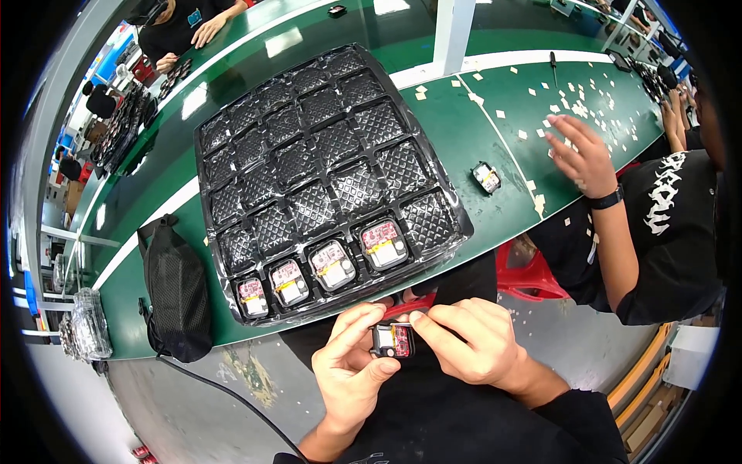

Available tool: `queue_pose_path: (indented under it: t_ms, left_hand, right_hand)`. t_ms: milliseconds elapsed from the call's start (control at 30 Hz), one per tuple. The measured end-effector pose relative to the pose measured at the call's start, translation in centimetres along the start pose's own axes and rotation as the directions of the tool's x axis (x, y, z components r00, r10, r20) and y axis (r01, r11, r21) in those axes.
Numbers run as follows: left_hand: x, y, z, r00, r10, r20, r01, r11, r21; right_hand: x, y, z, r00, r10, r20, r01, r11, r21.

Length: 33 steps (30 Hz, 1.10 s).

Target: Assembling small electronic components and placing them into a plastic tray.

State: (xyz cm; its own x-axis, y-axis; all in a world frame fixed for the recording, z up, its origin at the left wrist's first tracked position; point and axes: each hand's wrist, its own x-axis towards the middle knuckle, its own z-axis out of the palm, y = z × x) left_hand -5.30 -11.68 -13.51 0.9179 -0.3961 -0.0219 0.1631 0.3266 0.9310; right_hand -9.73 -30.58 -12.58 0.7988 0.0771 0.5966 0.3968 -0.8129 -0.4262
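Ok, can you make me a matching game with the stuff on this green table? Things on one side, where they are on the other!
Things:
1. small module
2. black tray
3. black bag
4. lone module

Places:
A. lying on the table left of the tray
B. held between the left hand and right hand
C. alone on the table right of the tray
D. on the table, with four modules in its nearest row

Pairs: 1-B, 2-D, 3-A, 4-C

Black diamond-patterned tray (pixel 325 147); green table (pixel 464 139); red-black module (pixel 393 340)
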Motion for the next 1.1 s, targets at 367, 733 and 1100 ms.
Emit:
queue_pose_path:
  t_ms: [367, 733, 1100]
  left_hand:
    - [-0.2, 0.4, 0.2, 1.000, 0.018, -0.017, -0.018, 1.000, 0.017]
    - [-0.7, -0.2, -0.2, 0.998, 0.003, -0.064, -0.006, 0.999, -0.040]
    - [-0.1, 0.9, -0.1, 0.989, 0.073, 0.131, -0.053, 0.988, -0.146]
  right_hand:
    - [-0.4, 0.0, 0.6, 0.997, 0.075, -0.012, -0.072, 0.986, 0.153]
    - [-0.5, -0.5, 0.6, 0.999, 0.004, 0.051, -0.006, 0.999, 0.051]
    - [0.2, 0.8, -1.6, 0.985, 0.155, -0.077, -0.141, 0.978, 0.155]
